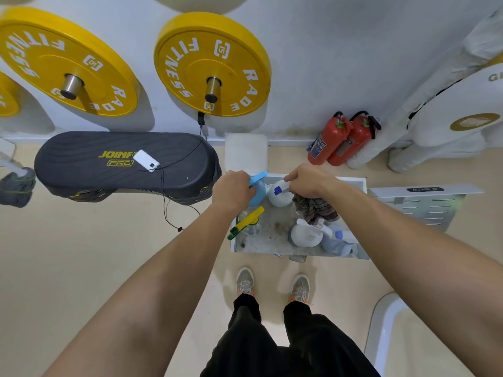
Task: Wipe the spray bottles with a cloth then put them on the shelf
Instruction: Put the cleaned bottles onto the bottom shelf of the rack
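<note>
the shallow white shelf [272, 242] holds five spray bottles [304, 235]. left hand [231, 190] grips the blue spray bottle [258, 190] at its far edge; right hand [307, 179] clutches the cloth [315, 210] against the white spray bottle [279, 198].

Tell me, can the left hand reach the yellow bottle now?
Probably yes: the yellow bottle sits uncovered just beside the left hand, but that hand grips the blue bottle.
</note>
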The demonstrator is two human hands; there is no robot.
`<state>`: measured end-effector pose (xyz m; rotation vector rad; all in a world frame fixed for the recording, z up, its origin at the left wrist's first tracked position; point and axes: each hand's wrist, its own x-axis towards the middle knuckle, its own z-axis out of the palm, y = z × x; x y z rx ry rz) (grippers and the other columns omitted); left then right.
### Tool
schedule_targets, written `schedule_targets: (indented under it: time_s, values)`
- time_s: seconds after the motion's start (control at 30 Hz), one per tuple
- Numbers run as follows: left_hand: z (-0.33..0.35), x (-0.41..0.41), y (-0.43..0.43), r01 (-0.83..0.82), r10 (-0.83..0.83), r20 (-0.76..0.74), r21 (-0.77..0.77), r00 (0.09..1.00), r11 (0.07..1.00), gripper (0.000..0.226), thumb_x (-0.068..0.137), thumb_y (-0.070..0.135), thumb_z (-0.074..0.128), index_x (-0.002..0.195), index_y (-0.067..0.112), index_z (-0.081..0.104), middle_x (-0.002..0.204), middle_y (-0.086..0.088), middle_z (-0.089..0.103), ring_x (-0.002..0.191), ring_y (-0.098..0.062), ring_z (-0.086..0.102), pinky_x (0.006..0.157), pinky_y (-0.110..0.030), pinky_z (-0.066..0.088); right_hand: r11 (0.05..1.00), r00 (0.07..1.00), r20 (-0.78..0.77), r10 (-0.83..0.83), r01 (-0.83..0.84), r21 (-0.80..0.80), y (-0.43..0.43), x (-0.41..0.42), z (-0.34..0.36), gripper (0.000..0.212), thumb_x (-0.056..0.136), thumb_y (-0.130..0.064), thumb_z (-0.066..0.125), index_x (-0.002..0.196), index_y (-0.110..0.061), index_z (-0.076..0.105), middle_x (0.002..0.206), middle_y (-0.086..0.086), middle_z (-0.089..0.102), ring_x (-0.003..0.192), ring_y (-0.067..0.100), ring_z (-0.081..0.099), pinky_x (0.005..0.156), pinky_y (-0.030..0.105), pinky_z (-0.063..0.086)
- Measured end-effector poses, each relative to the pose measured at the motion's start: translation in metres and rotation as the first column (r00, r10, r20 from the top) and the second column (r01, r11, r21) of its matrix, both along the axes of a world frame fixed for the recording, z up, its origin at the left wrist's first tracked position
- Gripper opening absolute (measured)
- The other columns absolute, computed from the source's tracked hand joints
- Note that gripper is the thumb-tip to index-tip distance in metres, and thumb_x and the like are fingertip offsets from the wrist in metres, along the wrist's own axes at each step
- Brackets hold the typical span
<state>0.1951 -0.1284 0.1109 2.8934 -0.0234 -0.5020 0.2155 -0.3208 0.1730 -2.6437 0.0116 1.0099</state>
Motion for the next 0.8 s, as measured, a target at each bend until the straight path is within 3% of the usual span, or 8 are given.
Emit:
schedule_targets:
  time_s: [0.27,0.4,0.5,0.6,0.67,0.73,0.8]
  values:
    - [0.005,-0.004,0.0,-0.075,0.071,-0.058,-0.075,0.996,0.994,0.031,0.096,0.041,0.06,0.114,0.017,0.07,0.097,-0.006,0.071,0.085,-0.028,0.067,0.075,-0.037,0.058,0.998,0.999,-0.039,0.005,-0.002,0.062,0.004,-0.001,-0.004,0.052,0.094,-0.015,0.055,0.146,-0.024,0.053,0.153,0.003,0.048,0.136,0.026,0.047,0.109,0.032,0.037]
    - [0.009,-0.008,0.008,-0.166,0.15,-0.104,-0.172,0.983,0.971,0.055,0.091,0.043,0.068,0.138,0.02,0.054,0.123,-0.006,0.067,0.106,-0.028,0.064,0.087,-0.044,0.057,0.997,1.0,-0.012,0.013,-0.012,0.083,0.001,-0.007,0.0,0.062,0.095,-0.015,0.053,0.154,-0.026,0.038,0.159,0.004,0.04,0.142,0.027,0.041,0.111,0.032,0.034]
    - [0.024,-0.011,0.013,-0.235,0.219,-0.091,-0.227,0.971,0.945,0.063,0.087,0.045,0.071,0.141,0.021,0.05,0.129,-0.004,0.059,0.11,-0.027,0.06,0.091,-0.045,0.054,0.995,1.0,0.014,-0.015,0.014,0.094,-0.005,-0.008,0.014,0.063,0.096,-0.017,0.055,0.155,-0.027,0.037,0.156,0.004,0.044,0.139,0.027,0.044,0.108,0.032,0.037]
    - [0.046,-0.018,0.008,-0.252,0.28,0.052,-0.298,0.959,0.921,0.049,0.09,0.039,0.067,0.135,0.024,0.054,0.126,0.002,0.055,0.107,-0.021,0.059,0.083,-0.036,0.05,0.986,0.992,0.085,-0.091,0.078,0.148,-0.02,-0.012,0.04,0.046,0.091,-0.02,0.059,0.137,-0.028,0.058,0.132,0.0,0.064,0.12,0.02,0.057,0.09,0.028,0.042]
    - [0.059,-0.022,-0.004,-0.198,0.245,0.105,-0.335,0.964,0.921,0.033,0.09,0.034,0.065,0.122,0.025,0.061,0.114,0.005,0.059,0.1,-0.018,0.06,0.077,-0.034,0.049,0.963,0.979,0.116,-0.17,0.14,0.232,-0.033,-0.018,0.06,0.021,0.088,-0.023,0.062,0.106,-0.027,0.071,0.1,-0.007,0.074,0.101,0.015,0.066,0.082,0.028,0.046]
    - [0.065,-0.021,-0.02,-0.135,0.167,0.07,-0.333,0.983,0.933,0.024,0.09,0.029,0.063,0.113,0.026,0.065,0.108,0.004,0.063,0.096,-0.021,0.062,0.077,-0.036,0.052,0.946,0.98,0.084,-0.179,0.148,0.289,-0.045,-0.027,0.074,0.008,0.087,-0.024,0.066,0.085,-0.024,0.074,0.077,-0.009,0.075,0.087,0.012,0.07,0.084,0.03,0.054]
    - [0.063,-0.02,-0.036,-0.098,0.105,0.008,-0.297,0.994,0.95,0.032,0.089,0.027,0.06,0.121,0.025,0.065,0.114,0.002,0.065,0.099,-0.024,0.063,0.08,-0.038,0.054,0.972,0.995,0.037,-0.091,0.081,0.222,-0.049,-0.037,0.078,0.011,0.086,-0.028,0.07,0.084,-0.02,0.078,0.076,-0.007,0.075,0.084,0.013,0.07,0.085,0.032,0.055]
